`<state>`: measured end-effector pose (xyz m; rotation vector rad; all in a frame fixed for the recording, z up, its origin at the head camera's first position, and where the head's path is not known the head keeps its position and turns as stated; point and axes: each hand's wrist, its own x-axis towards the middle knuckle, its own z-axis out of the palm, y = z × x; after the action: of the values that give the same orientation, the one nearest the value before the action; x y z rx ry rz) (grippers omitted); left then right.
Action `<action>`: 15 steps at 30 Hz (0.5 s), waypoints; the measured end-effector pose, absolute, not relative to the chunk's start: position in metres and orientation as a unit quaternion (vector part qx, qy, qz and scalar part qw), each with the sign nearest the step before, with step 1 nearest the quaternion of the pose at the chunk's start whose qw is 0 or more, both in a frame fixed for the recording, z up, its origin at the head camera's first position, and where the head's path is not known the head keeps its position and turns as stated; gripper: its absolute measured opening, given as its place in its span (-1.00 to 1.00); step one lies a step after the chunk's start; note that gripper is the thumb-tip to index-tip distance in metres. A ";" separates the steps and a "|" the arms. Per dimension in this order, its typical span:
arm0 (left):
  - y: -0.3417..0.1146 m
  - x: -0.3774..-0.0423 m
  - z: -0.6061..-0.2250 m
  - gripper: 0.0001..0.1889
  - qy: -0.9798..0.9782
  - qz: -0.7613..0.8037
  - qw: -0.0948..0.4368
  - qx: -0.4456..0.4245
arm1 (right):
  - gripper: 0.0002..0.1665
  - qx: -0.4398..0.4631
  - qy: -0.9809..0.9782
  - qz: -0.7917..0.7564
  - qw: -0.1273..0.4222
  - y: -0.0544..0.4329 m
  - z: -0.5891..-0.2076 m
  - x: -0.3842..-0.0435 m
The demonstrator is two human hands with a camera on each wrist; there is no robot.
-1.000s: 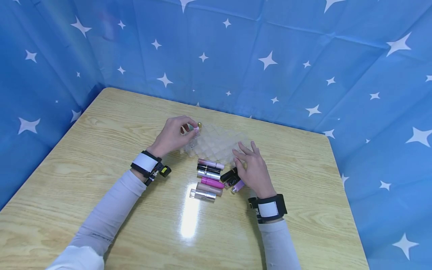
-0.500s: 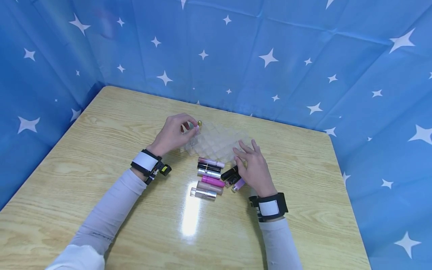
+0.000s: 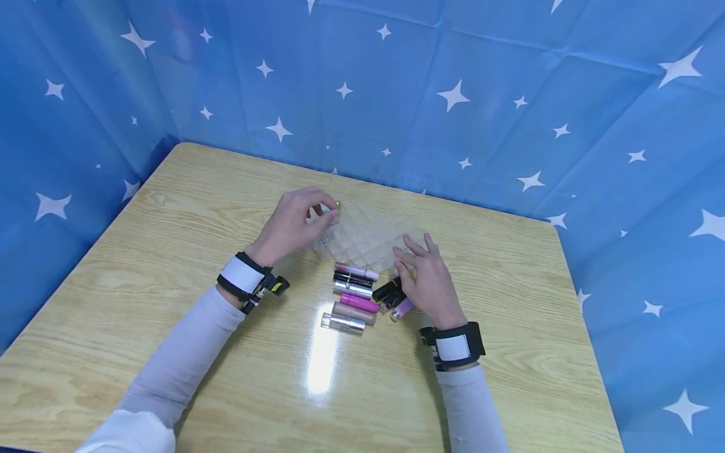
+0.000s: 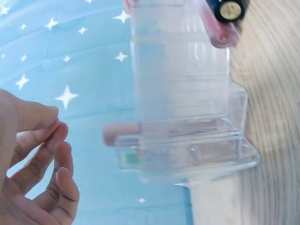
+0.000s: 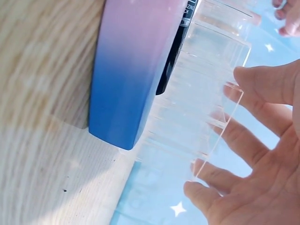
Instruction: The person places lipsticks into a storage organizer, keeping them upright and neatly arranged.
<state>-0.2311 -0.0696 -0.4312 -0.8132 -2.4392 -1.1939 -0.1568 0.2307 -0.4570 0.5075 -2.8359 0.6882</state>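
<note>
My left hand [image 3: 294,220] is at the left end of a clear plastic lipstick organizer [image 3: 370,239]. In the left wrist view its thumb and finger meet with nothing between them, and the other fingers curl loosely. Apart from them, a pale pink tube [image 4: 119,133] stands in a slot of the organizer, and another with a green part [image 4: 131,158] is beside it. My right hand [image 3: 433,283] rests its spread fingertips on the organizer's right end, along the clear edge. A gold cap [image 3: 338,205] shows just past my left fingertips.
In front of the organizer lies a row of lipstick tubes, among them a magenta tube [image 3: 359,302] and a clear and silver one [image 3: 342,323]. Black tubes [image 3: 387,290] and a lilac tube [image 3: 401,308] lie by my right hand. A blue star-patterned curtain [image 3: 362,100] borders the wooden table [image 3: 255,377].
My left hand has risen slightly, and the pale pink tube that was at its fingertips now shows less there. My right hand keeps its place on the organizer.
</note>
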 end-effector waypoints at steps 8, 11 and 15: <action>-0.067 -0.202 -0.418 -0.95 -0.838 -0.399 0.154 -0.339 | -0.62 0.197 -0.949 0.220 0.113 0.225 -0.451 -0.155; -0.066 -0.189 -0.417 -0.96 -0.846 -0.382 0.127 -0.351 | -0.68 0.213 -0.940 0.230 0.133 0.220 -0.445 -0.151; -0.067 -0.175 -0.420 -0.97 -0.862 -0.353 0.074 -0.355 | -0.81 0.228 -0.930 0.264 0.112 0.211 -0.433 -0.141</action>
<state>-0.1746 -0.0668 -0.4195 -1.0667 -2.5891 -1.0605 -0.1411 0.2110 -0.4331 0.6687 -2.7307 0.7761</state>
